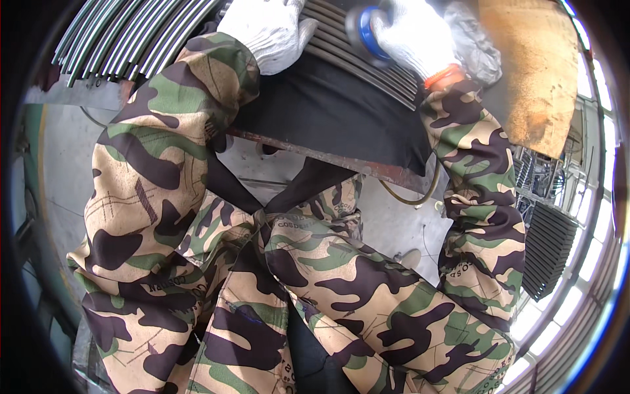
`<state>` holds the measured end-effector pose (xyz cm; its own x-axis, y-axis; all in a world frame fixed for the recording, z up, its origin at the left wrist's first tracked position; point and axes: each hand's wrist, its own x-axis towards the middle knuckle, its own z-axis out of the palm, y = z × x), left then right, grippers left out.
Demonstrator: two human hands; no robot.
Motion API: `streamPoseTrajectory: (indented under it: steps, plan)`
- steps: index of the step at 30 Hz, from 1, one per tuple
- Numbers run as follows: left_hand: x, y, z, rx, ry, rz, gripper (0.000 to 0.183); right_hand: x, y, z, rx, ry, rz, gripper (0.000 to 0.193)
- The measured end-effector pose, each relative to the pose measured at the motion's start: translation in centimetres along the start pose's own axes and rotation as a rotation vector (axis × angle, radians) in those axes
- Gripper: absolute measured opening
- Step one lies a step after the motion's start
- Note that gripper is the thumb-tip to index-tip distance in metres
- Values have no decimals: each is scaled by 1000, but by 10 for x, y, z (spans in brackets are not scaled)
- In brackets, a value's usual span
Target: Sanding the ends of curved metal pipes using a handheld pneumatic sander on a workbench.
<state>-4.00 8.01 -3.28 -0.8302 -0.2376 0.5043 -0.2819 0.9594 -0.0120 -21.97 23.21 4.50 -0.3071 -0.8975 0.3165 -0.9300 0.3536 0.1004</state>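
Wore sleeves near. Grasped blue tool in right hand by bundle. Couldn't tell left hand's grip near far rods.

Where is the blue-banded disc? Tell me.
In the head view, the blue-banded disc is right of top centre, in the right gloved hand, over the dark metal rods.

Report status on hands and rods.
Left hand at dark rods. Right hand holding blurred blue round tool over them. Crumpled grey material beside right hand.

left sleeve: dark printed letters | right sleeve: dark letters | clothes between: more letters, near edges
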Motion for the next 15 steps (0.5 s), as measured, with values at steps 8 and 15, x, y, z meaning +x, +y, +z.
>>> streamPoseTrajectory:
  steps: [8,15]
  plan:
    - [31,-10,18,39,-108,-35,60,-1,-6,1,-18,69,-73,23]
    - [21,-6,18,-1,2,3,60,2,-4,2,1,100,-116,22]
